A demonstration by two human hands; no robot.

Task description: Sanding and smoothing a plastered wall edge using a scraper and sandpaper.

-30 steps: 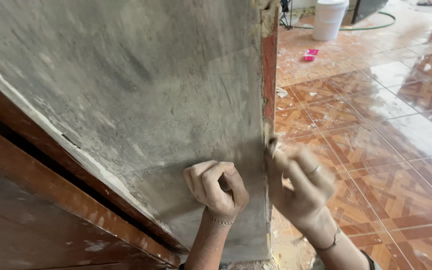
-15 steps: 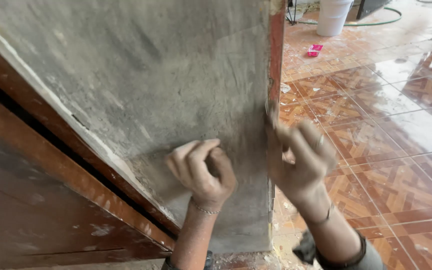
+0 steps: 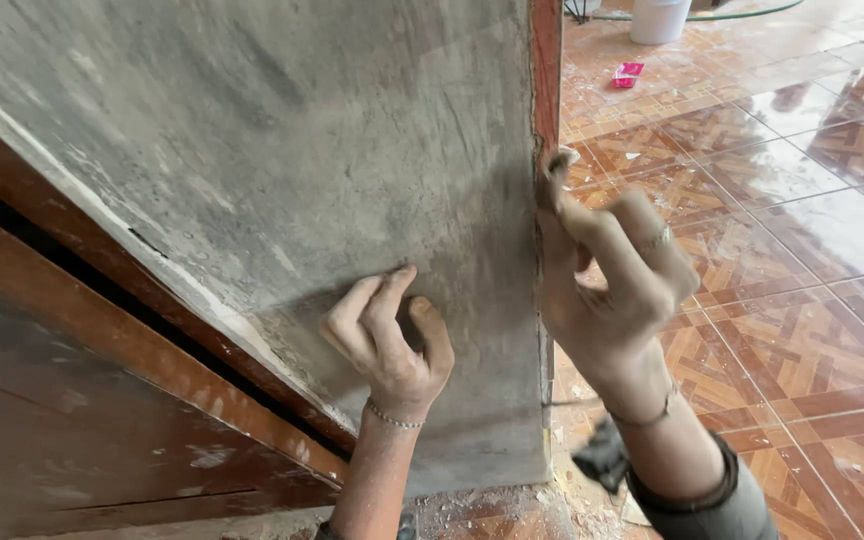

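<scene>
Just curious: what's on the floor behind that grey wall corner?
Behind the wall, glossy brown tiles hold a pink object and a white bucket. The right hand on the corner hides some floor; the left hand presses the plaster.

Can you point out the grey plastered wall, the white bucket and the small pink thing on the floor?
grey plastered wall (image 3: pixel 282 150), head view, bare middle of its face.
white bucket (image 3: pixel 659 20), head view, its side.
small pink thing (image 3: pixel 628 74), head view, its top.
</scene>
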